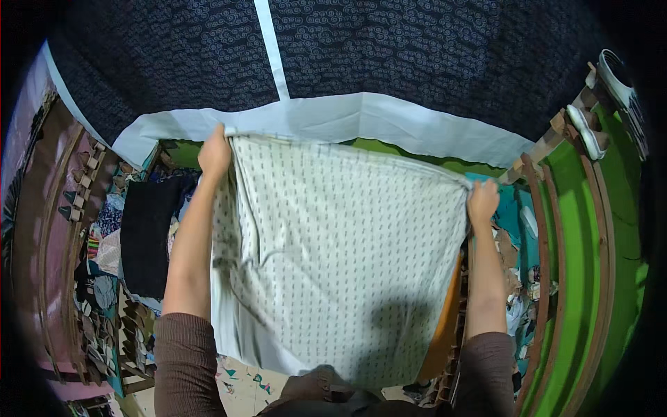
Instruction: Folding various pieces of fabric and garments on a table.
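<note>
A pale cream fabric (340, 257) with rows of small dark marks hangs stretched between my hands. My left hand (215, 153) grips its upper left corner, fingers closed around the edge. The upper right corner is pinched in my right hand (483, 203), lower than the left and slightly blurred. Both arms reach forward, and the cloth's top edge slopes down to the right. Folds gather along its left side, where a plain white part hangs below. A shadow falls on the lower right of the cloth, which hides most of what lies behind it.
A dark patterned curtain (417, 55) with a white lower border spans the far side. Black folded cloth (147, 240) lies among piled fabrics at left. Wooden racks stand on both sides, with a white shoe (587, 132) on the right one. Scraps lie on the floor (240, 389).
</note>
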`<state>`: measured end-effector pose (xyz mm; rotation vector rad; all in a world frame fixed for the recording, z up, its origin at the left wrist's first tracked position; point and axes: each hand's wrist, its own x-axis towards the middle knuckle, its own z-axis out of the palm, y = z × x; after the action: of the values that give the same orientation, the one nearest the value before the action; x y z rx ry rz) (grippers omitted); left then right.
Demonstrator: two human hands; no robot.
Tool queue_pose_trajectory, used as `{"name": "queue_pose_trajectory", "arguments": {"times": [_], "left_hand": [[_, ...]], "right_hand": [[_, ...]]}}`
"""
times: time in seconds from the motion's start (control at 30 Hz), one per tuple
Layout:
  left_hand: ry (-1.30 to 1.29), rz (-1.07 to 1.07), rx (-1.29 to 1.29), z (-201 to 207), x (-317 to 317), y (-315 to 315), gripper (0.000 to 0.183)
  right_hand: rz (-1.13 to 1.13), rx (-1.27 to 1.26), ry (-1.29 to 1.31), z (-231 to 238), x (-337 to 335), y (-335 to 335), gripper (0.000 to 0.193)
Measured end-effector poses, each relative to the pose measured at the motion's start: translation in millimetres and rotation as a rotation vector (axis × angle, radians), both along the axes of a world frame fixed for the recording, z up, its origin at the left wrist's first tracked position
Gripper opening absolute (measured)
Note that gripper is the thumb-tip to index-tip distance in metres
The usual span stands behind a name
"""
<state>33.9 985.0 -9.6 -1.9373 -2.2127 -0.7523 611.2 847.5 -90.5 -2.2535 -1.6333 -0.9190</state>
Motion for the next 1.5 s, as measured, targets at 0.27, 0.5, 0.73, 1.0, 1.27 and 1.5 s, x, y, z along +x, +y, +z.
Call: {"name": "queue_pose_trajectory", "arguments": {"times": [0.27, 0.5, 0.73, 1.0, 1.27, 1.5], "left_hand": [[-0.043, -0.144, 0.099, 5, 6, 4, 0.029], [-0.063, -0.264, -0.059, -33, -16, -26, 0.023], [-0.24, -0.576, 0.453, -3, -46, -129, 0.026], [0.207, -0.795, -0.161, -86, -167, -285, 0.031], [0.092, -0.696, -1.055, -101, -148, -264, 0.034], [0.021, -0.809, -0.231, -115, -35, -223, 0.025]], "right_hand": [[0.167, -0.048, 0.228, 30, -26, 26, 0.019], [0.103, -0.058, 0.357, 10, -68, -32, 0.029], [0.03, 0.203, 0.362, 34, -127, -133, 0.037], [-0.186, 0.128, 0.239, -43, -119, -325, 0.046], [-0.129, -0.787, 0.582, -50, -132, -362, 0.04], [0.136, -0.469, 0.602, -42, -137, -252, 0.021]]}}
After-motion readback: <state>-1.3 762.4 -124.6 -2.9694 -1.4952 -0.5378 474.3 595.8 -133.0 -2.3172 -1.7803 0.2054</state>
